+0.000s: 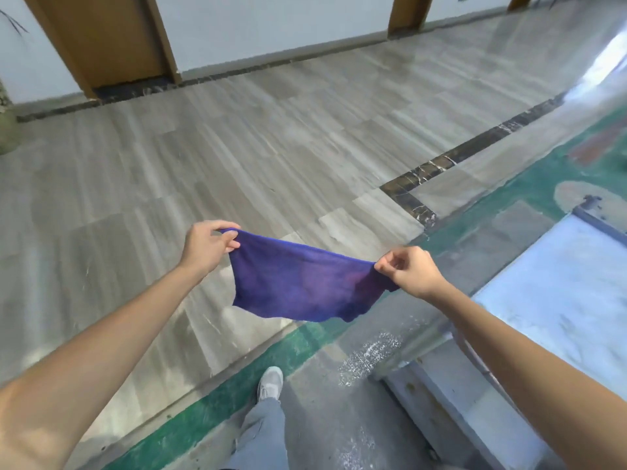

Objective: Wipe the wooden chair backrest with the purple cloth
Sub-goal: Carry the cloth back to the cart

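Floor (237, 137): grey striped tiles fill most of the view, with a dark marble strip crossing at the right and a green painted band along the lower part.
Wall (271, 25): white, at the top, with a brown wooden door (108, 39) at the left and more brown frames further right.
Pale slab (559, 300): a light, worn surface at the right edge, with a grey step under it; what it is I cannot tell.
Arms: both are bare and stretched forward from the lower corners.
Purple cloth (302, 283): held in the air above the floor, spread between the two hands, its lower edge hanging loose.
Left hand (207, 247): fingers curled, pinching the cloth's upper left corner.
Right hand (412, 271): fingers curled, pinching the upper right corner.
Leg: grey trousers and a light shoe (270, 383) stand on the green band.
Pot (6, 127): only an edge shows at far left; its contents are not clear.
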`<state>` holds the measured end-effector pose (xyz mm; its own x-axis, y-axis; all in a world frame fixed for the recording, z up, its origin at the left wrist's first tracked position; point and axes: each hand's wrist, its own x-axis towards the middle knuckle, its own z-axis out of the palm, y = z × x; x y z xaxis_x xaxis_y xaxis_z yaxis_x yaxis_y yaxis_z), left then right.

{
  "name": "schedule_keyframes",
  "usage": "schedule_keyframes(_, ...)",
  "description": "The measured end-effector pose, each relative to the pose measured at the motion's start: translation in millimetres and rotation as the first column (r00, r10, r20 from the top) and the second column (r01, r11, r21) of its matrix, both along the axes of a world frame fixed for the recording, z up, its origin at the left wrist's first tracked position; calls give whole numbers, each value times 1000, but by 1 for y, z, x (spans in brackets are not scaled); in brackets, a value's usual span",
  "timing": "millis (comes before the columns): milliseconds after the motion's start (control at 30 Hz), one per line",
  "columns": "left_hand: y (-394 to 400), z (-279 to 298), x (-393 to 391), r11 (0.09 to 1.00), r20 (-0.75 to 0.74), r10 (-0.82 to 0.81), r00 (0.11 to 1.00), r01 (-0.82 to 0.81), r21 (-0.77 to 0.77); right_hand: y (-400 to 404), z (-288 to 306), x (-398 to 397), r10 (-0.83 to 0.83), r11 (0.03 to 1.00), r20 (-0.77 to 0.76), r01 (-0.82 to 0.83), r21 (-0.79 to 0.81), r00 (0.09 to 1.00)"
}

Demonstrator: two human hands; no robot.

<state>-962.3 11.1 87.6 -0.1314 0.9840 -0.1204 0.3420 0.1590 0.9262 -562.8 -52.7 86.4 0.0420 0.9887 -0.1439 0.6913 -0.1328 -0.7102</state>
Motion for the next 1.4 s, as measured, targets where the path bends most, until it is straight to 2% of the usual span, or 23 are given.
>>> schedule_keyframes(200,142,-12,58,963,-11,-269,963,268,-36,46,0,42,-181,981,95,186,-47,979)
schedule_keyframes(400,258,-2,161,896,8,-444,896,444,3,63,4,78,-398,916,129,400,12,908)
schedule_keyframes(533,307,9,252,802,-11,-597,802,597,29,58,0,107,-552,833,64,553,11,831)
schedule_keyframes(667,341,11,353,698,-59,-711,701,713,64,46,-2,136,-645,764,-118,639,-87,755)
schedule_keyframes(833,360,8,487,479,-132,-861,492,870,115,32,3,178,-729,684,-246,692,-232,638)
schedule_keyframes(867,360,7,511,423,-149,-888,434,900,104,29,4,183,-746,665,-257,700,-259,614)
schedule_keyframes(900,358,11,556,335,-171,-922,346,938,95,22,4,199,-790,611,-280,741,-278,546)
schedule_keyframes(933,358,9,573,288,-184,-936,301,953,93,20,5,202,-796,603,-287,740,-299,533)
schedule_keyframes(1000,357,6,602,253,-185,-945,271,961,115,18,10,201,-783,622,-295,709,-334,548)
schedule_keyframes(1167,316,2,702,61,-172,-982,74,995,80,-3,13,215,-850,524,-296,755,-395,435)
schedule_keyframes(1267,284,4,755,-51,-193,-981,-31,994,102,-20,20,222,-889,444,-300,806,-390,345)
schedule_keyframes(1400,231,8,820,-224,-213,-957,-198,969,104,-47,19,232,-947,262,-278,882,-392,159)
